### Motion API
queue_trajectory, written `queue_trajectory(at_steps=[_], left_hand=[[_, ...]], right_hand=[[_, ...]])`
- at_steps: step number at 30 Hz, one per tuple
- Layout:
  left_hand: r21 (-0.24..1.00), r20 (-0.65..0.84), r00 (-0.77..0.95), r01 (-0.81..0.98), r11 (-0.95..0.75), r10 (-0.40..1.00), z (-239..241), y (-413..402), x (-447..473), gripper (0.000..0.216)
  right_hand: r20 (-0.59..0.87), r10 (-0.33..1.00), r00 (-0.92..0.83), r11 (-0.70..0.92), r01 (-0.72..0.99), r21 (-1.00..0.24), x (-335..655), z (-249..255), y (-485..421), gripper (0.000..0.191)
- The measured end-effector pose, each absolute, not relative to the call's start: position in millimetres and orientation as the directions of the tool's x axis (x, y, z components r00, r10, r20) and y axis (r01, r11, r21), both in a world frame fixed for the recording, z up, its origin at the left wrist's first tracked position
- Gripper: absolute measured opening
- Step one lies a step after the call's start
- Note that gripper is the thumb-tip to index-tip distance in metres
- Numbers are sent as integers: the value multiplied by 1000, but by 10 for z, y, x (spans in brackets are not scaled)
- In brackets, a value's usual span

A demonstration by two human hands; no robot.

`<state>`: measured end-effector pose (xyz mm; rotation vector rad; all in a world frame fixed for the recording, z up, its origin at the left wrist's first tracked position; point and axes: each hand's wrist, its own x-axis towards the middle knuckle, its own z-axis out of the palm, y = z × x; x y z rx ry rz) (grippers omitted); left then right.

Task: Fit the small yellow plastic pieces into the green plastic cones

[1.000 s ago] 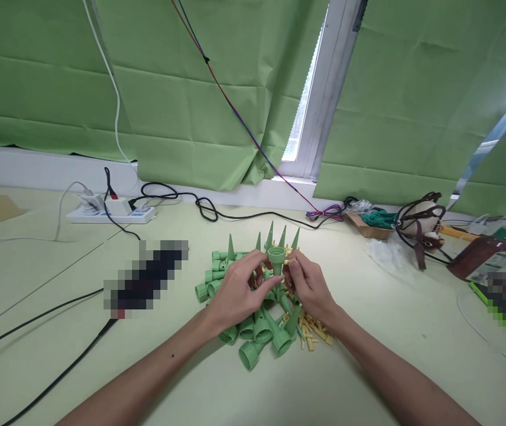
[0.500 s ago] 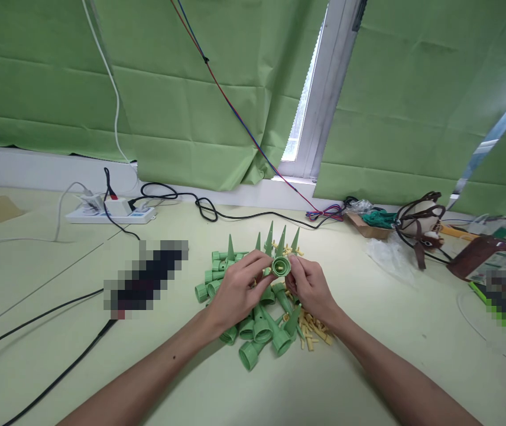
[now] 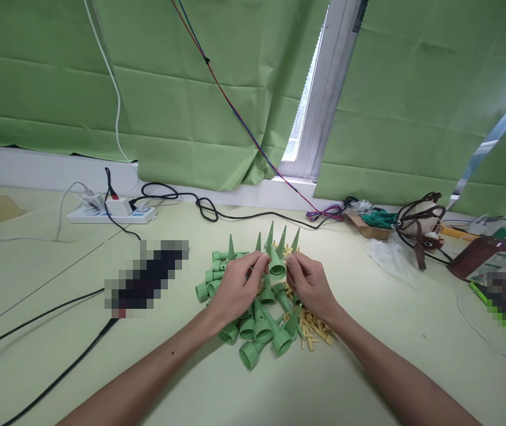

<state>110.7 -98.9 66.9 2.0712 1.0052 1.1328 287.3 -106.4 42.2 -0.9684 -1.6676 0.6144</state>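
Observation:
Between my two hands is a green plastic watering spike (image 3: 277,270), its round hollow end tilted toward me and downward. My left hand (image 3: 240,284) is closed, with thumb and finger pinched at the spike's left side. Close to its right edge, my right hand (image 3: 311,285) is also closed in a pinch; what its fingertips hold is hidden. Below and around them lies a pile of similar green spikes (image 3: 262,326), with several tips pointing up behind. Small yellow plastic pieces (image 3: 311,331) lie under and beside my right wrist.
A white power strip (image 3: 111,218) with plugs stands at the back left, and a black cable (image 3: 253,216) runs along the wall. A blurred dark object (image 3: 146,284) lies left. To the right are a clear plastic bag (image 3: 390,260), a cardboard box (image 3: 370,228) and a brown strap (image 3: 479,257).
The spike between my hands has tilted, so its round end faces lower and its inside shows less. My left fingers have drawn into a tighter pinch. The right hand has barely moved.

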Motion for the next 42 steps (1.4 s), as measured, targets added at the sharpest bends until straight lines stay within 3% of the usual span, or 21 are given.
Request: queue_trajectory(at_steps=[6,23,35,38,42], left_hand=[[859,350,355,248,-448,867,698,-997,1105,41],[710,479,386,357,-607,788,683,-1003,1075,23],[681,536,431,287,-674,726,637,-979,1077,15],[624,569,470,289,-726,675,630,-972,1079,14],[451,667,533,266,-852,520,582,-933,1057,20]], right_hand=[[539,827,-161,557,372,-743,2876,425,-1061,38],[511,840,-184,543,291,-787,2855,359,-1041,38],[471,869,-151,494,255,-831,2852,365,-1036,43],[425,895,-138,446,216,-869,2836,370,-1032,47],[343,928,-149,361,120,-925,2816,397,-1030,51]])
